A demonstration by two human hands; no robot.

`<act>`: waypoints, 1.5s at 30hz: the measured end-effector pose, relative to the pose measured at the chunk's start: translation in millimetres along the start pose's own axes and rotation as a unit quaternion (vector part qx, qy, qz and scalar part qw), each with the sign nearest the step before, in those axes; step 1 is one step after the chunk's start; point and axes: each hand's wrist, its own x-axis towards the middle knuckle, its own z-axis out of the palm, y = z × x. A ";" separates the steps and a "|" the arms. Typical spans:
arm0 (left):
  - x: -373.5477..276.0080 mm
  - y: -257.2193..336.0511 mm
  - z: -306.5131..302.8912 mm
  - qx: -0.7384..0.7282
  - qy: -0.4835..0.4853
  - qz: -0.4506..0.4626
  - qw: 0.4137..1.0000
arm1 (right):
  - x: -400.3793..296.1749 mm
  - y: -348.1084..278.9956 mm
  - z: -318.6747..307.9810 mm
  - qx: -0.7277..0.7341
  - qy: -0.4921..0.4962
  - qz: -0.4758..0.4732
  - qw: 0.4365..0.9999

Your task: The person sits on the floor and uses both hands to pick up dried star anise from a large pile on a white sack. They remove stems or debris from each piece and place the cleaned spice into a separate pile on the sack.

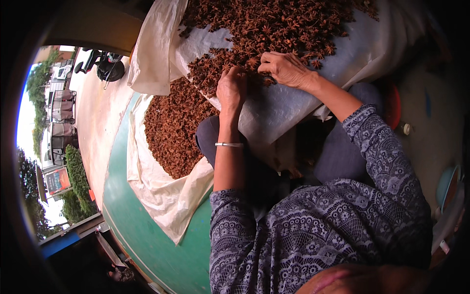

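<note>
Dried star anise (271,27) lies in a loose heap on a pale plastic sheet (271,117) before me. My left hand (231,88) is at the near edge of this heap with its fingers curled; its fingertips are partly hidden. To its right, my right hand (284,70) reaches into the same pods, thumb and fingers bent towards the left hand. Whether either hand grips a pod cannot be made out. A few single pods lie on the sheet beside my right hand.
Below to the left, a larger pile of star anise (176,128) rests on a whitish sheet (165,205) over the green floor (121,176). My knees are under the work sheet. A red container (392,104) stands at right; a motorbike (108,66) is outside.
</note>
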 end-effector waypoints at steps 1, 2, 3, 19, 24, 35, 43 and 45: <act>1.1 -1.0 -0.2 0.013 -0.014 -0.015 1.000 | -0.8 4.6 11.6 -0.031 0.003 -0.008 0.999; 1.3 -5.7 -0.4 0.004 -0.018 -0.014 1.000 | -1.8 11.2 20.9 -0.063 0.006 -0.016 0.998; -2.5 -8.4 -1.9 -0.008 -0.022 -0.017 1.000 | -0.7 9.5 23.4 -0.076 0.013 -0.020 0.997; -3.8 18.9 -29.6 -0.374 -0.134 -0.101 0.912 | 23.0 -24.1 22.9 0.654 0.001 0.324 0.683; -4.7 -21.6 -41.2 -0.385 -0.004 -0.094 0.918 | 35.3 -44.1 -15.4 0.734 -0.367 0.123 0.559; 22.5 -8.8 -12.5 0.146 0.031 0.070 0.986 | 17.7 -21.7 22.7 0.025 -0.107 0.126 0.986; 21.6 -44.5 -29.0 -0.056 0.052 -0.001 0.997 | 19.5 -2.5 11.2 -0.037 -0.081 0.142 0.986; 21.2 -40.4 -31.3 -0.019 0.044 -0.001 0.999 | 18.8 3.8 10.0 -0.045 -0.061 0.149 0.986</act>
